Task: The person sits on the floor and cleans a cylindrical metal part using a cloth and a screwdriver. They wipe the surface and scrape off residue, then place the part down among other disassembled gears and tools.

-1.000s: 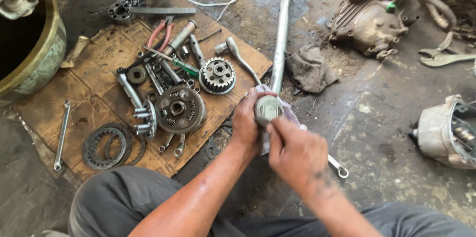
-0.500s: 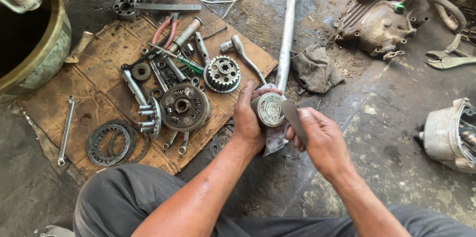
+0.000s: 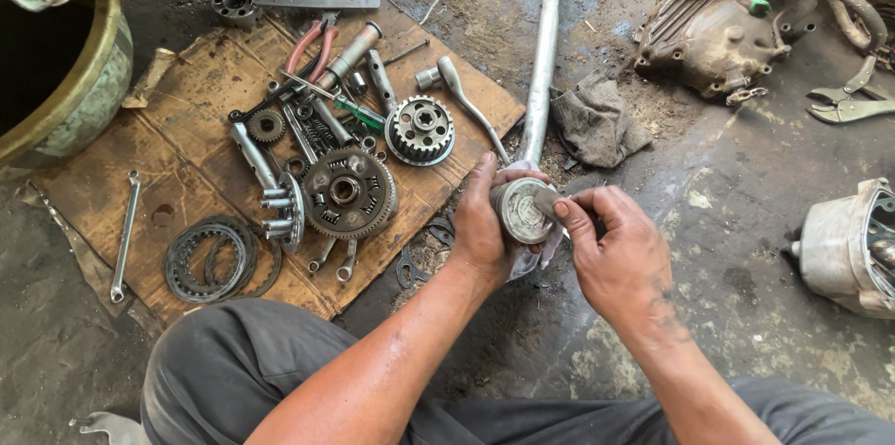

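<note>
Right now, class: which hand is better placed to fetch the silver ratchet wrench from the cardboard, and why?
Probably the right hand: it only pinches a small flat blade, whereas the left hand cups the round grey metal part. However, the silver ratchet wrench lies on the left hand's side.

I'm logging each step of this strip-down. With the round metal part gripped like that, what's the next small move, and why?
Probably draw the flat blade across the face of the round metal part. The left hand cups the part face-up, and the right hand pinches the blade with its edge lying on that face, so it looks set to scrape.
</note>
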